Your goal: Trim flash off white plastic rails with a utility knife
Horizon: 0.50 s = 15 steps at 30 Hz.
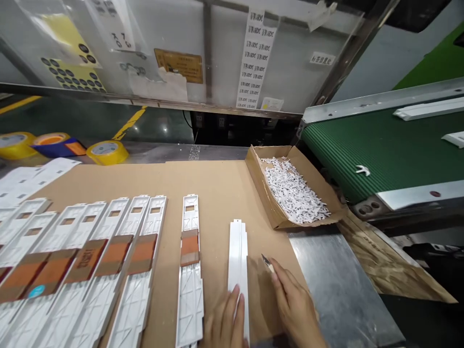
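Observation:
A long white plastic strip [238, 256] lies smooth side up on the brown cardboard sheet [213, 181]. My left hand [227, 321] rests on its near end, fingers stretched out. To the right of the strip, my right hand [294, 302] is closed round a small knife [268, 263] with its blade pointing up and left, apart from the strip. Left of my left hand lies another white strip [190, 290], ribbed side up, with an orange-brown band across it.
Several banded white strips [148, 251] lie side by side at the left. A cardboard box [261, 193] of small white pieces stands beyond my right hand. Tape rolls [108, 152] sit at the back left; a green conveyor belt [398, 150] runs at the right.

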Motion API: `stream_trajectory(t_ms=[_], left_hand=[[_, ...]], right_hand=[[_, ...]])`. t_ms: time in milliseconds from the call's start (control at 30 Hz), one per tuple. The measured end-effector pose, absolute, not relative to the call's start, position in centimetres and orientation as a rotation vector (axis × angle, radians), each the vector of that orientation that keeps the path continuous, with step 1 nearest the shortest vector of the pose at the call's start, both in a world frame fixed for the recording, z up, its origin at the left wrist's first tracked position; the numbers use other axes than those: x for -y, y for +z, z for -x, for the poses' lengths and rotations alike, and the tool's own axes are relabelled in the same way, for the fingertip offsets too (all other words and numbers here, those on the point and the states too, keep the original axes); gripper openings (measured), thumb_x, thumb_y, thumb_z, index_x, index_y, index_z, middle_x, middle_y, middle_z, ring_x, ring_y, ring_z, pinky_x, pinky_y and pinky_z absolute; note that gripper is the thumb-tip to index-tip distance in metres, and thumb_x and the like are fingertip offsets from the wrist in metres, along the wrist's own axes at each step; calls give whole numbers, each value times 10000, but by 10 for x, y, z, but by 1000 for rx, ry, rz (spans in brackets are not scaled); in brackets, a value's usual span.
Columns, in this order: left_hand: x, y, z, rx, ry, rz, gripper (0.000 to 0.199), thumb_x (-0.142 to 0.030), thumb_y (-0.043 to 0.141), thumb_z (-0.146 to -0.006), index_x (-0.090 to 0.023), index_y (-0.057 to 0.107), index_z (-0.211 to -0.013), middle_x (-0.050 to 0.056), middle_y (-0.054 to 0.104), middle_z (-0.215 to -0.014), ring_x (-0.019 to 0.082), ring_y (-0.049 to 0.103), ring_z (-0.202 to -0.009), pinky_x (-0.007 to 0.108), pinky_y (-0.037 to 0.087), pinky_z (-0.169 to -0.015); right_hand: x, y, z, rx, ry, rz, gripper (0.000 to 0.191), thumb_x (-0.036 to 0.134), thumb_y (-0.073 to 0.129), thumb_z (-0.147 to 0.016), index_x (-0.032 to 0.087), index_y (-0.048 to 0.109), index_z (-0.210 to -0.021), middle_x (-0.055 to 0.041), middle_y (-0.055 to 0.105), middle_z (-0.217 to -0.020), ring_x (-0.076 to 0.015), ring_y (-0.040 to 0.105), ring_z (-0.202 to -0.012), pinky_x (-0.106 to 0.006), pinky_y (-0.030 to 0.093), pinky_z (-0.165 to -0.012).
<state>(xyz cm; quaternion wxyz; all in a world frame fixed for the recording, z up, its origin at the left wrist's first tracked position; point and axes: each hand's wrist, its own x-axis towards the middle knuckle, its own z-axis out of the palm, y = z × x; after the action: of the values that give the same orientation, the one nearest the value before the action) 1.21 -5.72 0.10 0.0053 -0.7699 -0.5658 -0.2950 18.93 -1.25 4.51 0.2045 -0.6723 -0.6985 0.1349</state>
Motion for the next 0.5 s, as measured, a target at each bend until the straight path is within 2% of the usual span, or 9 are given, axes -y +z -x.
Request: stream_trajectory(t_ms=[67,133,200,300,500], left_hand=[[31,10,-10,1663,-832,2524,574,-205,436,-806,-129,359,-1369,114,487,-1343,260,412,-1240,401,343,-946],[14,10,-8,1584,-723,2584,505,-276,440,-815,-112,467,-1291,111,455,-1371,274,373,-1271,412,289,-983],[11,2,-9,1582,-711,2573,460,-347,413,-835,-105,552,-1201,116,519,-1312,265,401,-1244,393,300,-959],[23,-14,-12,1590,-803,2479,506,-453,316,-886,-106,625,-1089,119,629,-1160,239,469,-1166,354,353,-861],[33,-18,-21,1690,-1044,2340,524,-417,233,-927,-134,671,-972,91,697,-996,187,550,-1041,334,368,-803]], right_hand=[[-5,53,-186,2017,357,1866,325,309,314,-972,220,505,-1219,-34,656,-1072,-146,642,-936,-231,521,-738],[-19,60,-182,2085,335,1861,300,328,302,-975,223,555,-1095,-23,674,-958,-151,657,-823,-244,510,-650],[-30,64,-176,2171,317,1844,308,340,284,-978,232,573,-967,-4,661,-827,-151,643,-705,-250,473,-567],[-39,65,-169,2343,264,1767,344,335,266,-981,230,563,-844,6,612,-712,-147,604,-611,-248,415,-529],[-45,63,-160,2509,49,1617,391,325,248,-984,211,527,-734,5,558,-619,-127,518,-482,-251,314,-483]])
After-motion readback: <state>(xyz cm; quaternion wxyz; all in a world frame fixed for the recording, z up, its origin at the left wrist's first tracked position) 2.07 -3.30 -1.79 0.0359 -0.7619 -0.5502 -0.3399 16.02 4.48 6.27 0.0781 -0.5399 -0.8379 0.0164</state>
